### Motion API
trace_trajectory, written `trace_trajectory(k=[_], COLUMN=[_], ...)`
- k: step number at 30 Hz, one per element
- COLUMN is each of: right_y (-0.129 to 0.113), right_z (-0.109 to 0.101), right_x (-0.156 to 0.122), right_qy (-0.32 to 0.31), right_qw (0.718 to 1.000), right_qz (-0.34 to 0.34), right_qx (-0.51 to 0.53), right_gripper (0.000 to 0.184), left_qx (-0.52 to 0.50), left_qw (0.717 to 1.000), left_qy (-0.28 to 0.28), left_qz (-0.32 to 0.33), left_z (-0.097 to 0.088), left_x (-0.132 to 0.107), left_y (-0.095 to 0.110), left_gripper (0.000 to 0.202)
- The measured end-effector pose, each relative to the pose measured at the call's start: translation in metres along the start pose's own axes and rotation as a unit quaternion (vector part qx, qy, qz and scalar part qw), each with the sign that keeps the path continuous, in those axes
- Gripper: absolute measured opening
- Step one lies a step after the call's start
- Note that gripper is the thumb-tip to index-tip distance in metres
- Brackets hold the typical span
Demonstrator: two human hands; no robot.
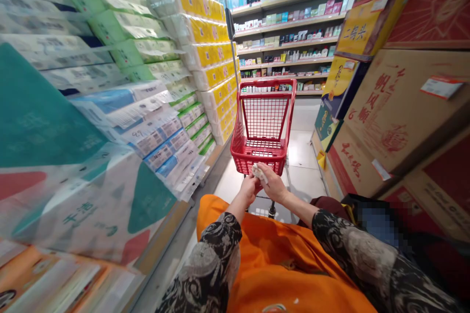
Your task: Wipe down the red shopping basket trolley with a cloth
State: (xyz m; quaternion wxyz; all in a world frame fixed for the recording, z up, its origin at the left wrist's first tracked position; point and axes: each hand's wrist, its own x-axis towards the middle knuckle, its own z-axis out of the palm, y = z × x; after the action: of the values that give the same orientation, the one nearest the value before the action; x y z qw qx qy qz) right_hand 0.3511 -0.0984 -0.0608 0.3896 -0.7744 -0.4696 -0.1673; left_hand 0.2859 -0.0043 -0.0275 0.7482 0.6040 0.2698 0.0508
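- The right hand (pixel 273 183) is closing around a small, crumpled, white piece of soft material (pixel 259 172), with its fingers curling over it; whether this is cloth or paper is not showing clearly.
- The left hand (pixel 250 190) is resting just beside the right one, its fingers bending inward and touching or nearly touching it; I cannot tell whether it is pinching anything.
- The crumpled white piece is sitting between the two hands, mostly in the right one, and is overlapping the near edge of a red plastic shopping cart with grid walls (pixel 267 159).
- The cart is standing directly ahead on a pale tiled floor (pixel 306 156).
- Black sleeves with a pale swirling pattern (pixel 216 254) are covering the forearms partway, and a bright orange cloth garment (pixel 293 269) is spreading below them.
- On the left, yellow-and-white plastic-wrapped packs (pixel 203 49) are rising in a tall stack, with green-and-white wrapped packs (pixel 113 39) standing nearer.
- On the right, brown cardboard cartons with red printing (pixel 407 98) are piling up, some lying below a yellow printed box (pixel 356 32).
- Beyond the cart, long wall shelves (pixel 290 32) are carrying rows of small boxes and bottles.
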Motion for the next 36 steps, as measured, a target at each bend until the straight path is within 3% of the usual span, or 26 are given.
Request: trace_trajectory(k=[3, 8, 11, 15, 17, 18, 21, 23, 26, 28, 33, 36], right_y=[-0.006, -0.011, -0.004, 0.014, 0.024, 0.029, 0.047, 0.058, 0.066, 0.058, 0.020, 0.013], right_z=[-0.007, -0.011, -0.013, -0.030, -0.039, -0.042, -0.039, -0.030, -0.019, -0.018, -0.024, -0.016], right_x=[-0.001, -0.015, -0.013, 0.012, 0.025, 0.028, 0.018, -0.001, -0.025, -0.024, 0.032, 0.052], right_qy=[-0.008, -0.080, -0.071, -0.030, -0.027, -0.036, -0.086, -0.114, -0.127, -0.120, -0.085, -0.106], right_qw=[1.000, 0.987, 0.970, 0.957, 0.954, 0.951, 0.938, 0.929, 0.918, 0.919, 0.941, 0.941], right_qz=[0.017, -0.074, -0.134, -0.185, -0.196, -0.208, -0.258, -0.277, -0.289, -0.289, -0.246, -0.240], right_qx=[0.001, -0.120, -0.188, -0.222, -0.226, -0.225, -0.215, -0.219, -0.242, -0.242, -0.217, -0.214], right_gripper=[0.050, 0.059, 0.049, 0.046, 0.047, 0.046, 0.043, 0.039, 0.032, 0.031, 0.045, 0.048], left_qx=[-0.001, 0.077, 0.153, 0.261, 0.382, 0.467, 0.682, 0.722, 0.730, 0.731, 0.720, 0.719], left_qw=[1.000, 0.996, 0.987, 0.965, 0.922, 0.880, 0.717, 0.676, 0.669, 0.670, 0.677, 0.677], left_qy=[-0.005, -0.002, -0.005, 0.005, 0.030, 0.042, 0.057, 0.049, 0.035, 0.041, 0.082, 0.090], left_qz=[-0.022, -0.049, -0.043, 0.000, 0.050, 0.079, 0.136, 0.142, 0.136, 0.125, 0.128, 0.127], left_z=[0.001, -0.004, -0.005, -0.007, -0.008, -0.009, -0.012, -0.013, -0.016, -0.017, -0.021, -0.025], left_x=[-0.006, -0.013, -0.012, -0.008, -0.006, -0.006, -0.008, -0.010, -0.011, -0.009, -0.005, -0.006], left_y=[-0.001, -0.006, -0.002, 0.007, 0.008, 0.008, 0.004, 0.000, -0.005, -0.007, -0.002, 0.001], left_gripper=[0.022, 0.019, 0.029, 0.043, 0.054, 0.058, 0.061, 0.061, 0.063, 0.064, 0.066, 0.069])
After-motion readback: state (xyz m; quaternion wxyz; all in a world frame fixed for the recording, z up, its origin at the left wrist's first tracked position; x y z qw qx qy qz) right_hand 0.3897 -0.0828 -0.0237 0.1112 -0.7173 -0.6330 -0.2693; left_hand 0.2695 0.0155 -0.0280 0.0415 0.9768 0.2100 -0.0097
